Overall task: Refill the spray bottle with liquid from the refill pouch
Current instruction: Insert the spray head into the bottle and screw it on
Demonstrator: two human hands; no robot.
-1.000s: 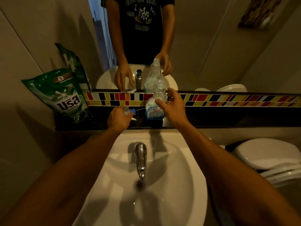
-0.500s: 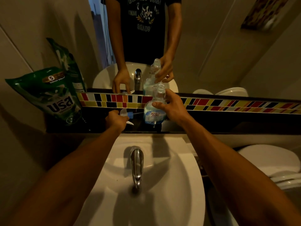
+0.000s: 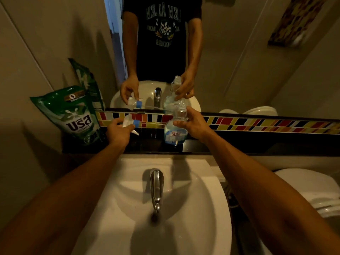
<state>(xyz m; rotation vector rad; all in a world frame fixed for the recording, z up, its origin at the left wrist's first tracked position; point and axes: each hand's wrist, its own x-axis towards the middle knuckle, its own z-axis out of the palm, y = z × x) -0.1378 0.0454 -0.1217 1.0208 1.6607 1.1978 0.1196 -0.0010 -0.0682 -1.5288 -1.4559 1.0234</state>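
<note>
A clear spray bottle [image 3: 174,133] with a blue-and-white label stands on the dark ledge [image 3: 239,144] behind the sink, its neck uncapped. My right hand [image 3: 193,124] grips the bottle's upper body. My left hand [image 3: 117,133] holds the white spray head [image 3: 129,123] with its blue collar, off the bottle and to its left, its thin tube pointing right. A green refill pouch [image 3: 73,116] leans against the wall at the ledge's left end, untouched.
A white sink [image 3: 193,208] with a chrome tap [image 3: 156,186] lies below the ledge. A mirror [image 3: 239,52] above a strip of coloured tiles reflects a person in a dark shirt. A white toilet [image 3: 309,188] sits at the right.
My left hand has lifted the spray head up from the ledge. My right hand has closed around the bottle's upper body. The camera has tilted slightly.
</note>
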